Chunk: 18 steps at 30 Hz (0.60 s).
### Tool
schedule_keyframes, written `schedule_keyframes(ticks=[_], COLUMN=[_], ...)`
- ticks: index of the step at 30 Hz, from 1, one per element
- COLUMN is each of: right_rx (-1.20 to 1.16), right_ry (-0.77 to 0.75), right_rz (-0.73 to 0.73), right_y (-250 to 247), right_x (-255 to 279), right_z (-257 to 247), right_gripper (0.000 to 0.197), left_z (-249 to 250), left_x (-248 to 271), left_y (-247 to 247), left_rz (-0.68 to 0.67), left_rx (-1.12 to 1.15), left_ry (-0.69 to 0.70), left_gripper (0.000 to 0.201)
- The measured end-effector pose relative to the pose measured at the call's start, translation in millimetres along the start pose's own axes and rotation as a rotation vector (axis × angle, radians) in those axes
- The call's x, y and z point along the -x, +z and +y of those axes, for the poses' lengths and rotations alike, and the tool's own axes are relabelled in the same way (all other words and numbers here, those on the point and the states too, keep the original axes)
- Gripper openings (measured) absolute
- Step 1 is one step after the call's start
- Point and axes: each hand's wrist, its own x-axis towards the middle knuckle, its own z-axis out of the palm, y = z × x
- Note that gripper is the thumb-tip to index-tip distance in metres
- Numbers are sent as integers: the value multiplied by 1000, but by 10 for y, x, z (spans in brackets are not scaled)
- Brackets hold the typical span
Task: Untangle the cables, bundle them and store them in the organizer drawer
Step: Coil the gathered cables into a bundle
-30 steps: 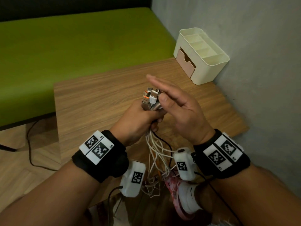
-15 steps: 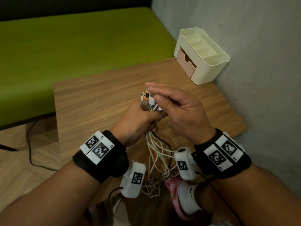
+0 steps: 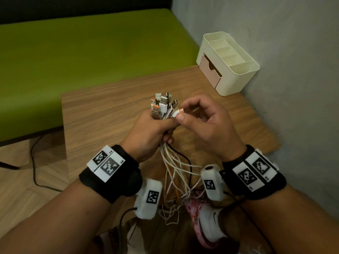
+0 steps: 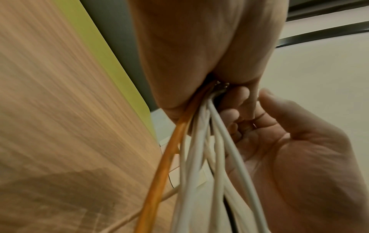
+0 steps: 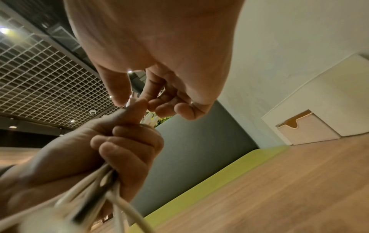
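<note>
Head view shows the left hand (image 3: 146,132) clenched around a bunch of thin white, orange and black charging cables (image 3: 172,167), held above the wood-grain tabletop (image 3: 102,110); the silver and white USB plugs (image 3: 161,105) stand up out of the top of that fist, fanned slightly apart; the loose cable lengths hang down below the fist, between the two wrists, in a tangled loop; just right of the fist, the right hand (image 3: 207,125) pinches one white plug with a copper-coloured tip (image 3: 178,112) between thumb and forefinger, its other fingers curled in toward the palm; that plug leans out to the right of the bunch, touching it at the base; beyond the right hand, well apart from it and against the grey wall (image 3: 293,88), sits the cream plastic desk organizer with a pink drawer (image 3: 238,79); the pink drawer (image 3: 209,70) faces left and looks closed; beyond the left hand lies a green cushioned bench (image 3: 82,52); left wrist view shows the orange strand (image 4: 169,154) and white strands running out under the fist; right wrist view shows the left fingers (image 5: 127,141) wrapped round the strands.
</note>
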Motion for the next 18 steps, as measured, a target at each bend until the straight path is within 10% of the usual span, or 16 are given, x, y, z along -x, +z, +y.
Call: schedule_keyframes(ticks=[18], right_rx=[-3], right_ry=[-16], right_rz=[-2], right_y=[19], right_x=[-32], right_z=[-78], right_gripper=[21], left_z=[31], left_x=[44], left_y=[32], left_rz=[-55], left_rx=[-20], left_ry=[-26], left_gripper=[21])
